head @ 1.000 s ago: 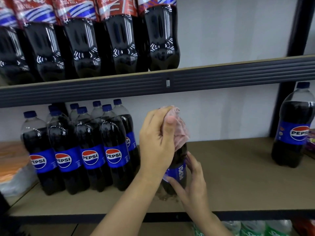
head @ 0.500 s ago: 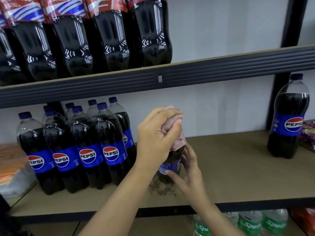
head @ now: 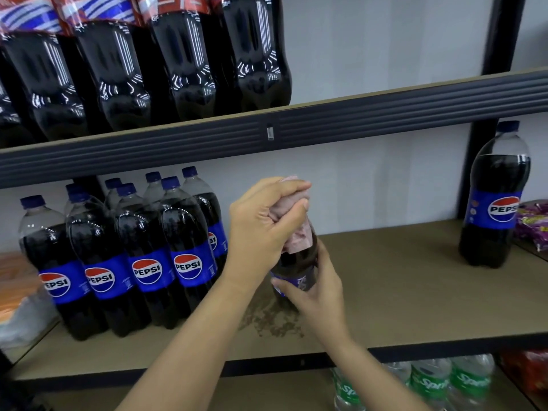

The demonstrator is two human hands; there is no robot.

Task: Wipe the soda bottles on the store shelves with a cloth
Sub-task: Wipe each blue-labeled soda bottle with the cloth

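On the middle shelf [head: 415, 277], hands grip pink cloth [head: 292, 229] and apparently Pepsi bottle [head: 293, 271].

Head camera faces the shelf [head: 415, 292] closely, angled slightly downward.

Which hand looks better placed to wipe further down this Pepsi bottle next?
Probably the left hand: it already grips the pink cloth over the top of the bottle, while the right hand grips the label, steadying it.

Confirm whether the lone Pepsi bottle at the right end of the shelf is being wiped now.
No: the lone Pepsi bottle stands untouched, apart from both hands.
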